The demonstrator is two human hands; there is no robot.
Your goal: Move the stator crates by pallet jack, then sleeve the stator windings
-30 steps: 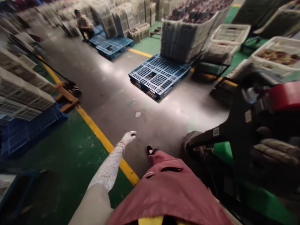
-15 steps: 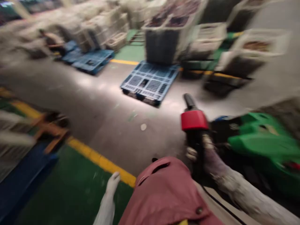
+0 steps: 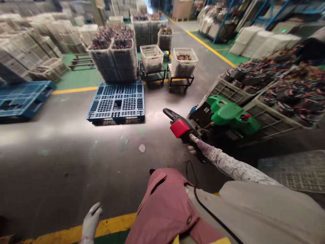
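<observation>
My right hand (image 3: 197, 144), in a patterned glove and sleeve, is closed around the black control handle (image 3: 186, 132) of an electric pallet truck. A red block (image 3: 179, 128) sits near the handle's tip. Behind the handle is the truck's green cover (image 3: 225, 112). My left hand (image 3: 92, 218), in a white glove, hangs free at the lower left over the yellow floor line, holding nothing. Its fingers are loosely bent, with a gap beside the thumb. The pink apron (image 3: 165, 203) covers part of the lower view.
A blue pallet (image 3: 119, 101) lies ahead with filled crates (image 3: 111, 62) at its far end. Another blue pallet (image 3: 27, 98) is at left. Crates on black stands (image 3: 184, 64) stand beyond. Loaded crates (image 3: 274, 115) rise beside the truck at right.
The view has swung to the right, bringing the loaded crates beside the truck into sight. The right hand stays on the handle, which has turned relative to my body. The left hand appears lower and further left.
</observation>
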